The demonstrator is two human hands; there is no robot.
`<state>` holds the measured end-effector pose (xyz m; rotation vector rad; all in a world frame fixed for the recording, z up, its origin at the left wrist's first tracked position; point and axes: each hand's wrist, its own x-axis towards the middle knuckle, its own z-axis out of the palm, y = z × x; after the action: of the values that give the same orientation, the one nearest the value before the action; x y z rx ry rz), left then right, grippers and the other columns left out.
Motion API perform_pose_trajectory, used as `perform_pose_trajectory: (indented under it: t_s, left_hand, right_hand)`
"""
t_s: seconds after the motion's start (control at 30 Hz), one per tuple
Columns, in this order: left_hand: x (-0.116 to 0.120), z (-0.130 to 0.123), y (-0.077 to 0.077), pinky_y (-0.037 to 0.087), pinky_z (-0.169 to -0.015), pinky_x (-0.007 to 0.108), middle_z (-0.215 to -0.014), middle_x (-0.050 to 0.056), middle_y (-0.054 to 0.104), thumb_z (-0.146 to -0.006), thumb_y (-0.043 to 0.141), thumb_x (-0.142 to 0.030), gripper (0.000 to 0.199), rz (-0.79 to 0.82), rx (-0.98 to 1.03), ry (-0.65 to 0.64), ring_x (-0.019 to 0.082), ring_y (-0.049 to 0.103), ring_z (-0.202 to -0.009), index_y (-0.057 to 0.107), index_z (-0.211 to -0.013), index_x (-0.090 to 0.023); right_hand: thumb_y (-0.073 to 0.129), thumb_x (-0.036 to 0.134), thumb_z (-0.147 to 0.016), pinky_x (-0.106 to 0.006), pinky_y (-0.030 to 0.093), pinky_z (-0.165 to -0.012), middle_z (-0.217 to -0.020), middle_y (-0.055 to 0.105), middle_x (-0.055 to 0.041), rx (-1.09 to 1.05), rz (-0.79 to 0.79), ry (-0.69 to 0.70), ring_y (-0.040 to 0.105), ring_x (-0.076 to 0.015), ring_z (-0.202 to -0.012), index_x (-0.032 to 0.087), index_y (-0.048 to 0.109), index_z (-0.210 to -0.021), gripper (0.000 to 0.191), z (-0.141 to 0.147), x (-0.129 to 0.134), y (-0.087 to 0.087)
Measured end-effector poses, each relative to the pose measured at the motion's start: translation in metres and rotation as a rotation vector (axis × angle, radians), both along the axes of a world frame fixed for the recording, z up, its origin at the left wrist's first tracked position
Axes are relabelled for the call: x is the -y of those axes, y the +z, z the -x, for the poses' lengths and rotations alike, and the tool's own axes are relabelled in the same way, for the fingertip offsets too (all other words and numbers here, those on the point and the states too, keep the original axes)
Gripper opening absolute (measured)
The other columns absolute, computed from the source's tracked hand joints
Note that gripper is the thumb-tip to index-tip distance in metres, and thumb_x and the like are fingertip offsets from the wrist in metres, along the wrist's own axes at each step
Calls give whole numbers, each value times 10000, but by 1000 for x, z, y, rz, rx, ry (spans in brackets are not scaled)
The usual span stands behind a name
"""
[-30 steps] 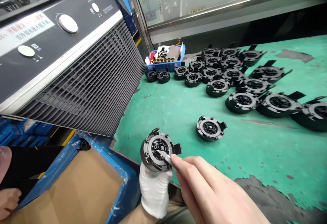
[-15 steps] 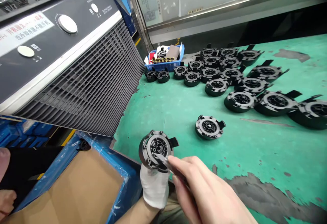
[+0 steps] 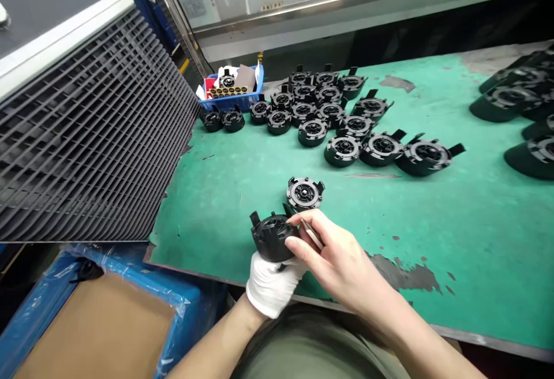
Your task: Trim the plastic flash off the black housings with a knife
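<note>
My left hand [image 3: 273, 284], in a white glove, grips a black round plastic housing [image 3: 272, 240] from below, just over the front edge of the table. The housing is tilted, with its side wall turned to me and a tab standing up at its left. My bare right hand [image 3: 333, 252] is closed on a slim metal knife [image 3: 312, 232], whose tip is hard to make out. Its fingertips are at the right rim of the housing. Just behind them a second, lower round black part [image 3: 304, 193] lies face up on the green tabletop [image 3: 234, 194].
Several black housings [image 3: 312, 131] stand in rows at the back, more [image 3: 511, 99] at the right. A blue basket [image 3: 234, 101] holds small items. A grey machine with a slatted grille [image 3: 99, 119] borders the left; below it is a blue-lined box [image 3: 104, 321] with cardboard.
The view has swung right. The housing in my left hand has been tipped and turned, so its side shows instead of its face. My right hand has moved to its right rim, still holding the knife.
</note>
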<state>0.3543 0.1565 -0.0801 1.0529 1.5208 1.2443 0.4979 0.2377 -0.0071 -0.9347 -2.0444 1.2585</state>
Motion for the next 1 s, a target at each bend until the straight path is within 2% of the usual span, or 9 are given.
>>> perform_pose_trajectory:
  t_s: [0.17, 0.23, 0.33, 0.4, 0.43, 0.53, 0.6, 0.8, 1.0]
  left_hand:
    - [23, 23, 35, 585, -1048, 370, -1176, 34, 825, -1002, 678, -321, 191, 79, -374, -609, 244, 769, -1099, 816, -1125, -275]
    - [42, 37, 51, 591, -957, 328, -1022, 17, 829, -993, 706, -333, 138, 188, -437, -708, 220, 768, -977, 824, -988, -261]
    - [64, 63, 62, 595, -804, 277, -889, -2, 771, -965, 752, -361, 155, 293, -392, -534, 172, 731, -829, 773, -867, -243]
    - [65, 78, 59, 611, -792, 326, -1046, 45, 745, -912, 810, -391, 230, 161, -484, -212, 203, 722, -890, 723, -1059, -237]
    - [61, 82, 54, 624, -840, 371, -1217, 94, 712, -873, 851, -417, 457, 82, -532, -108, 242, 723, -1009, 661, -1249, -240]
    - [40, 85, 37, 601, -1041, 508, -1632, 209, 435, -685, 980, -552, 1202, -101, -599, -268, 386, 569, -1412, 297, -1635, -275]
    - [25, 80, 28, 527, -1156, 585, -1653, 222, 415, -639, 996, -578, 1332, -181, -691, -451, 431, 510, -1470, 214, -1674, -275]
    - [9, 73, 18, 583, -1068, 536, -1388, 175, 663, -805, 874, -343, 886, -251, -836, -461, 373, 681, -1235, 412, -1551, -217]
    - [7, 72, 15, 583, -1068, 476, -1349, 172, 685, -807, 861, -339, 761, -337, -824, -436, 333, 699, -1233, 491, -1451, -176]
  right_hand:
    - [467, 253, -1122, -285, 487, -771, -981, 617, -16, 25, -101, 103, 590, -164, -844, 251, 543, -1055, 102, -24, 4, -20]
    - [450, 226, -1121, -292, 482, -748, -984, 609, -26, 95, -142, 159, 588, -172, -847, 244, 532, -1044, 114, -29, 10, -26]
    - [459, 243, -1121, -304, 490, -709, -996, 612, -42, 212, -200, 165, 605, -182, -816, 231, 554, -1091, 100, -36, 18, -34]
    - [463, 252, -1122, -311, 509, -707, -1010, 624, -52, 269, -236, 159, 630, -187, -811, 219, 575, -1137, 118, -42, 22, -37]
    - [468, 257, -1122, -316, 520, -714, -1018, 632, -57, 289, -256, 158, 644, -191, -819, 213, 583, -1167, 131, -46, 23, -38]
    - [501, 283, -1116, -336, 557, -774, -1060, 660, -73, 300, -282, 134, 678, -209, -891, 204, 596, -1284, 208, -59, 27, -35]
    - [506, 290, -1113, -342, 575, -825, -1109, 671, -85, 300, -251, 96, 688, -219, -959, 213, 590, -1367, 279, -69, 32, -29]
    - [472, 223, -1120, -300, 593, -841, -1207, 658, -106, 331, -170, 166, 695, -193, -1012, 204, 441, -1594, 476, -79, 69, -25]
    - [512, 255, -1125, -325, 603, -783, -1157, 688, -93, 405, -264, 108, 722, -210, -962, 180, 528, -1421, 306, -59, 91, -37]
